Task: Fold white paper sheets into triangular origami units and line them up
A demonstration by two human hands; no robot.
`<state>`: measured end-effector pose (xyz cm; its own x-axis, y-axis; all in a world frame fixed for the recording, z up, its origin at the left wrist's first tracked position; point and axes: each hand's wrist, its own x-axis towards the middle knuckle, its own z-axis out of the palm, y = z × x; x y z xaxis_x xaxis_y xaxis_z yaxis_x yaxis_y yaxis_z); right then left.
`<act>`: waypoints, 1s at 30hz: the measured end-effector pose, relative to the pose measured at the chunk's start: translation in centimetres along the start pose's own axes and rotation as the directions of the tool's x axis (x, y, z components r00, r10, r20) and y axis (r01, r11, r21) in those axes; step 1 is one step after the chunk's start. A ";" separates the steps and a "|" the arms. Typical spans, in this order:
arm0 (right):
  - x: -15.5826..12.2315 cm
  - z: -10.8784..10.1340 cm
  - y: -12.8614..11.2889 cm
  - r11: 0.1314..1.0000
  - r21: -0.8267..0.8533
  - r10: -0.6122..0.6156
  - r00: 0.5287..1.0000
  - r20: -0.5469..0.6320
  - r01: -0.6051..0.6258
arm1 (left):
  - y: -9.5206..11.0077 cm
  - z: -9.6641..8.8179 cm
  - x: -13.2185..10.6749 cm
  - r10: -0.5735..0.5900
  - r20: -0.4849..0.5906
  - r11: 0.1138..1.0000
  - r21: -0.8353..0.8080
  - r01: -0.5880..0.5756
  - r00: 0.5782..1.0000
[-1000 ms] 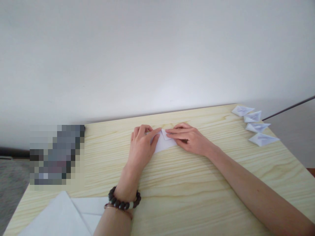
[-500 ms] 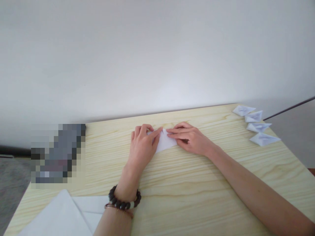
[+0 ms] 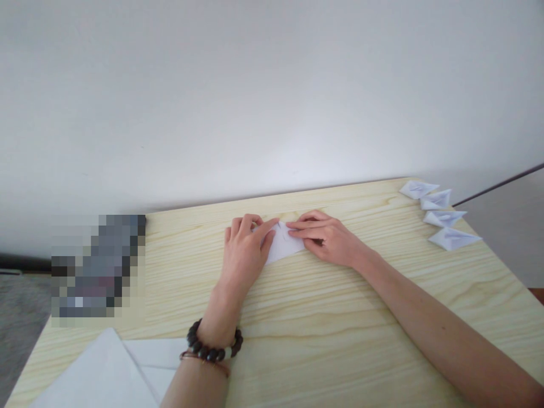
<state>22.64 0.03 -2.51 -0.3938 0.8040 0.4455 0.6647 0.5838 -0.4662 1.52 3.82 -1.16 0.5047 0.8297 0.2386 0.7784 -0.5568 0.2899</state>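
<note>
A small folded piece of white paper (image 3: pixel 285 242) lies on the wooden table between my two hands. My left hand (image 3: pixel 246 246) covers its left part, with the thumb and index finger pressing near the top edge. From the other side, my right hand (image 3: pixel 323 237) presses its fingertips on the upper right of the paper and keeps the thumb at the lower right edge. Both hands grip the sheet against the tabletop. Beads circle my left wrist. The paper's outer ends are hidden under my fingers.
Several folded paper boats (image 3: pixel 454 238) stand in a row at the right edge of the table (image 3: pixel 340 317). White paper sheets (image 3: pixel 97 374) lie at the front left. A blurred dark object (image 3: pixel 104 266) rests at the left. A white wall (image 3: pixel 272 102) rises behind.
Both hands stay at the paper with almost the same hold. A little more of the paper's surface shows between them, and the view has shifted slightly.
</note>
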 end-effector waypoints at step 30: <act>0.6 -0.2 -1.3 0.973 -0.065 0.213 0.972 -0.102 -0.220 | 1.5 0.4 0.3 -0.130 -0.017 0.989 -0.079 0.128 0.991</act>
<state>21.70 -0.22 -1.45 -0.1759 0.8941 0.4118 0.7746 0.3839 -0.5026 2.94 3.25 -1.04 0.3930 0.8941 0.2148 0.8048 -0.4474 0.3900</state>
